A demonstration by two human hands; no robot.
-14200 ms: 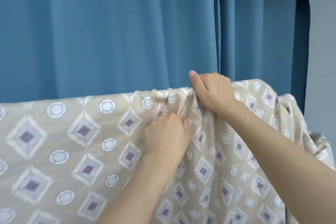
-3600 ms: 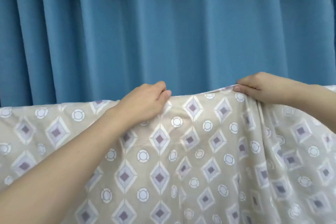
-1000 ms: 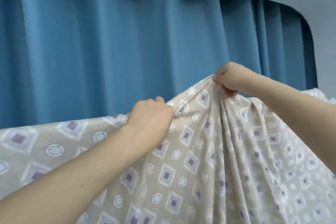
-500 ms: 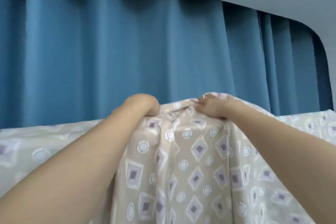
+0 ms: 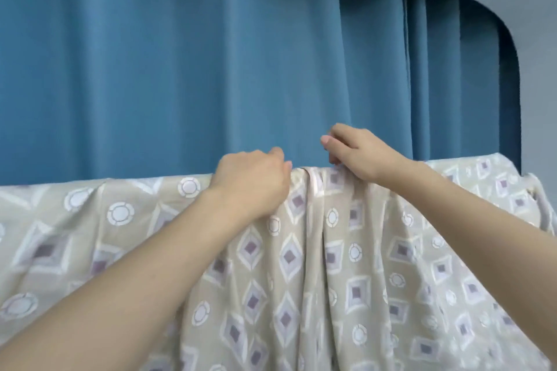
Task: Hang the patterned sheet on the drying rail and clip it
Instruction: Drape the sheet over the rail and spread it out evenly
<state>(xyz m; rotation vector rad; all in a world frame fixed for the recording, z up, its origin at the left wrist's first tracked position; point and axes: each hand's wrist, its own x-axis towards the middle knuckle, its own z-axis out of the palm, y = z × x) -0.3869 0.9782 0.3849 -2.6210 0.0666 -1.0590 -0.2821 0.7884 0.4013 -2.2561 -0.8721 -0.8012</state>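
Note:
The patterned sheet (image 5: pixel 331 250), beige with purple diamonds and white circles, hangs over the drying rail, which is hidden under its top fold. Vertical folds gather in the middle, between my hands. My left hand (image 5: pixel 253 181) grips the sheet's top edge, its fingers curled over the far side. My right hand (image 5: pixel 358 153) is a little to the right, with its fingers curled down onto the top edge and its thumb sticking out to the left. No clip is in view.
A blue curtain (image 5: pixel 180 63) hangs close behind the rail across the whole width. A grey wall and ceiling (image 5: pixel 536 24) show at the upper right. The sheet's right end (image 5: pixel 509 184) bunches at the end of the rail.
The raised bunch of fabric has come down, so the top edge now lies level along the rail. My hands have moved slightly apart, and my right hand has lifted a little.

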